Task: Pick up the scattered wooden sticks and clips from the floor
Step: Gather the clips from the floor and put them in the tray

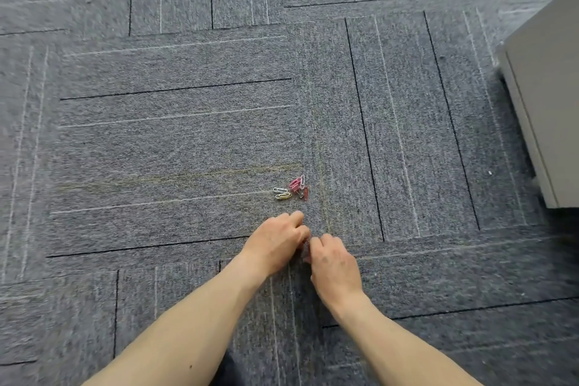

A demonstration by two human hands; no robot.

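Note:
Several small paper clips (293,189), pink, white, yellow and red, lie in a loose cluster on the grey carpet (175,147). Just below the cluster, my left hand (275,241) and my right hand (333,266) are pressed close together with fingers curled. A bit of pink and red shows between the fingertips (306,249), so small clips seem to be pinched there; which hand holds them is unclear. No wooden sticks are visible.
A light grey cabinet (545,97) stands at the right edge, its corner reaching down to the floor. The carpet tiles carry black and white lines and a faint yellowish stain left of the clips.

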